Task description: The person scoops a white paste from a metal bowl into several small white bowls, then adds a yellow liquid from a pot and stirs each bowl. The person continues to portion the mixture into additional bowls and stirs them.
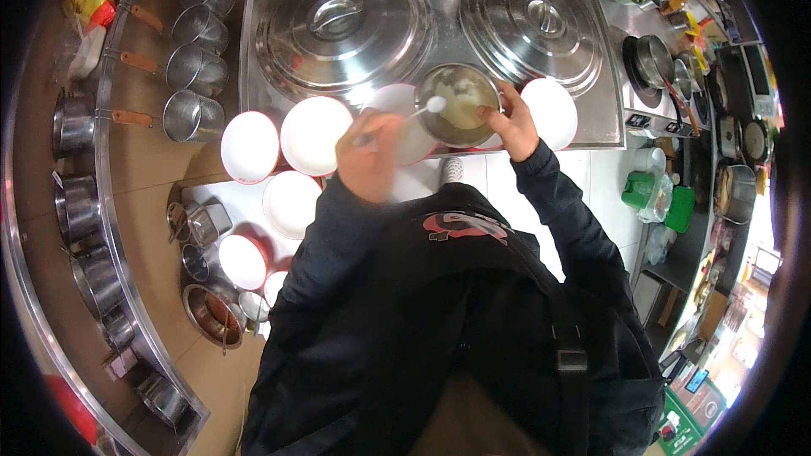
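My right hand (512, 123) grips the rim of a round metal bowl (459, 130) that holds a pale substance, with the thumb over the edge. My left hand (369, 152), blurred, is closed on a small spoon (423, 109), whose white-loaded tip is over the bowl's left side. Beneath the metal bowl and my left hand is a white bowl (405, 133), partly hidden. More white bowls with red outsides stand at the left (315, 136), while another white bowl (550, 114) is just right of my right hand.
Two large lidded pots (342, 44) (538, 25) are set into the steel counter (443, 31) ahead. Wooden-handled strainers (193, 117) hang at the left. Below them, a metal bowl of red-brown sauce (222, 313) stands beside other containers. A pan (652, 60) stands on the right-hand counter.
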Motion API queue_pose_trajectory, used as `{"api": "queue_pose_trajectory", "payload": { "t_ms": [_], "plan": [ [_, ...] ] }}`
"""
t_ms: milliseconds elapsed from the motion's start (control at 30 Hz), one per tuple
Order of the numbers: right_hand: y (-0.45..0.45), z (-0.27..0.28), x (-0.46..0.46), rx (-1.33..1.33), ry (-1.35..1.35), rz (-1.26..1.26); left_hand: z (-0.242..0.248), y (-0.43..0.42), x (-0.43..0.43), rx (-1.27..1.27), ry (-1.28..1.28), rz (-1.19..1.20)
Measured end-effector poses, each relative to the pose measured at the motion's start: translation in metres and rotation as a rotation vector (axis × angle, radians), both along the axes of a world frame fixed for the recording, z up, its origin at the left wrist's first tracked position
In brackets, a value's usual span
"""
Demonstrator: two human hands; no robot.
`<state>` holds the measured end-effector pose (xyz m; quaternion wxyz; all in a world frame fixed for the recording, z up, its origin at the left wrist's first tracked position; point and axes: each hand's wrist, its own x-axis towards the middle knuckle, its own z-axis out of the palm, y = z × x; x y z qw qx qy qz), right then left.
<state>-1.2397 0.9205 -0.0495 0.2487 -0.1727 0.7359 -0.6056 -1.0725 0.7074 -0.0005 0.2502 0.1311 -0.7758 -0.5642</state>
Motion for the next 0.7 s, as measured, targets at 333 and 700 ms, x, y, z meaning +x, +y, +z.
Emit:
{"api": "queue_pose_trajectory", "payload": {
  "t_ms": [333,700],
  "plan": [
    [-0.009,0.017,0.006,-0.026,-0.094,0.068,-0.020,0.003,-0.009,0.231,-0.093,0.024],
    [-0.010,0.011,0.009,0.002,-0.082,-0.032,-0.026,-0.001,-0.008,0.359,-0.051,0.062]
  ]
}}
